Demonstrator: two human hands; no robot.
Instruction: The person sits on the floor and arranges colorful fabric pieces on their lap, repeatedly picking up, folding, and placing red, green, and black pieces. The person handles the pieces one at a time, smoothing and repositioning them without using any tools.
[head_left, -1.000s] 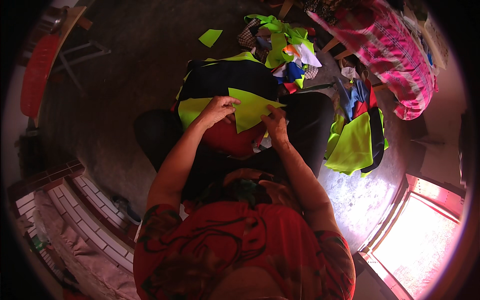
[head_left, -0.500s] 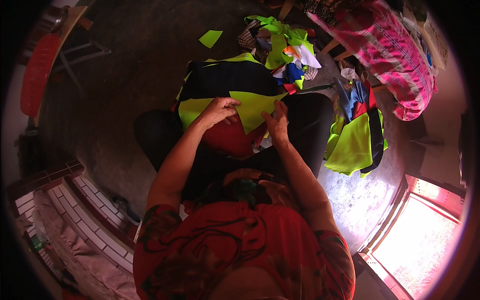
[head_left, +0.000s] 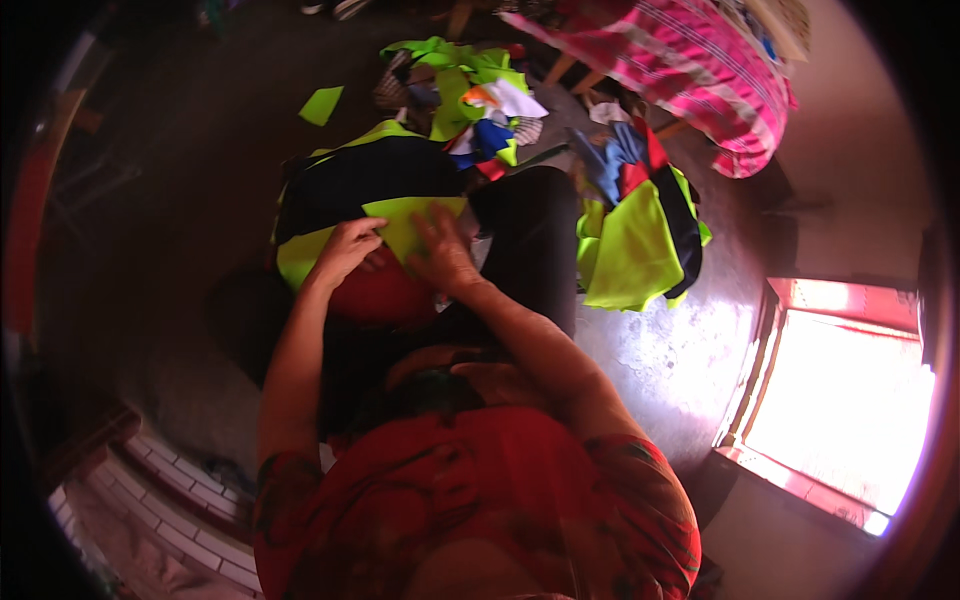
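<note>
A neon yellow-green fabric piece (head_left: 405, 218) lies across my lap on top of a black and yellow-green garment (head_left: 365, 175). My left hand (head_left: 345, 250) grips the piece at its near left edge. My right hand (head_left: 440, 255) lies flat on the piece's right side, fingers spread and pressing it down. A red cloth (head_left: 380, 295) bulges just under both hands.
A heap of mixed cloth scraps (head_left: 465, 95) lies ahead on the floor, with one loose yellow-green scrap (head_left: 320, 104) to its left. A yellow-green and black pile (head_left: 640, 240) sits to my right. A pink striped cloth (head_left: 690, 70) covers something at the far right. A bright doorway (head_left: 850, 400) opens at right.
The yellow-green piece has shifted left and lies flatter. My right hand moved from gripping its edge to pressing on top of it.
</note>
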